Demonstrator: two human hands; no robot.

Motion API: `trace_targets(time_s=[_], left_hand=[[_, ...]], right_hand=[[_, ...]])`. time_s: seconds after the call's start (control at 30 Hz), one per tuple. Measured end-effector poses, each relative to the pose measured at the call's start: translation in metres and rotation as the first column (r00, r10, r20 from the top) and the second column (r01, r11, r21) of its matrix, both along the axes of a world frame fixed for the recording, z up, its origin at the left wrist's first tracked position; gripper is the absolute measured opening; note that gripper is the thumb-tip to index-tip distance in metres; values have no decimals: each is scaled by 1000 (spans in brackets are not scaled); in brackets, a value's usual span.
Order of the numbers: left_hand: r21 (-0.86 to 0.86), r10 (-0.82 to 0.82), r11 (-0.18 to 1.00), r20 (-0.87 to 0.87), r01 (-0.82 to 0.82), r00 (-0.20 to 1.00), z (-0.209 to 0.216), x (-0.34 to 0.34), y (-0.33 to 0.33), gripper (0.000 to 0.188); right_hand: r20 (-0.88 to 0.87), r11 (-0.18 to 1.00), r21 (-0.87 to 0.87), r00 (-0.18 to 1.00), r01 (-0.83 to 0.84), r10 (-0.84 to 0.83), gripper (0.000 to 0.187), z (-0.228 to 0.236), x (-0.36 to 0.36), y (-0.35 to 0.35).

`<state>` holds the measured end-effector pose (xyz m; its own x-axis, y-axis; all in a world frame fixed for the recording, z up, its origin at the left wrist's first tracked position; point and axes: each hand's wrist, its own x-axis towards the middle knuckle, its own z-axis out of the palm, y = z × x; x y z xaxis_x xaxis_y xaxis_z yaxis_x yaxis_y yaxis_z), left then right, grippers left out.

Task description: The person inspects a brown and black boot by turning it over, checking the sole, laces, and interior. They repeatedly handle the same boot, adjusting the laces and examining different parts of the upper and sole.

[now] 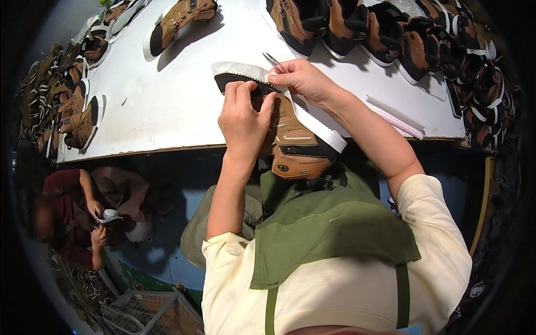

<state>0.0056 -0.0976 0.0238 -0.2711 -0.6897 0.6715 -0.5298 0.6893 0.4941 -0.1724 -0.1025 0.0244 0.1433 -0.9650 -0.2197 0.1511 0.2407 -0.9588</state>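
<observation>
A brown and black shoe (297, 139) with a white sole edge is tilted over the near edge of the table, its toe pointing away from me. My left hand (244, 117) is closed on the black toe area. On the other side, my right hand (304, 82) pinches at the white sole rim near the toe. A slim, pointed metal tool (272, 60) sticks out from the right fingers; I cannot make out whether it is tweezers or small snips. Its rear part is hidden in that hand.
The white table (162, 106) carries a single shoe (181, 25) at the back and a row of shoes (346, 25) at back right. More shoes (84, 120) line the left edge. A pink-and-white strip (397, 120) lies right. At lower left, another person (70, 218) handles a white piece.
</observation>
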Motion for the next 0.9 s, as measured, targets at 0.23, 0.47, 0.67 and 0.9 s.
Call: trace_targets(time_s=[0.23, 0.47, 0.67, 0.9], left_hand=[[-43, -36, 998, 18, 37, 999, -3, -4, -2, 14], [187, -150, 960, -279, 207, 949, -4, 2, -2, 12], [146, -79, 984, -179, 106, 981, 2, -2, -2, 18], [58, -51, 997, -21, 52, 998, -1, -7, -4, 18]], right_hand=[[-100, 998, -68, 995, -4, -3, 19, 11, 8, 9], [-393, 954, -297, 904, 47, -167, 28, 10, 11, 16], [-415, 950, -311, 896, 22, -157, 22, 15, 9, 22], [-490, 927, -372, 841, 38, -231, 36, 19, 6, 27]])
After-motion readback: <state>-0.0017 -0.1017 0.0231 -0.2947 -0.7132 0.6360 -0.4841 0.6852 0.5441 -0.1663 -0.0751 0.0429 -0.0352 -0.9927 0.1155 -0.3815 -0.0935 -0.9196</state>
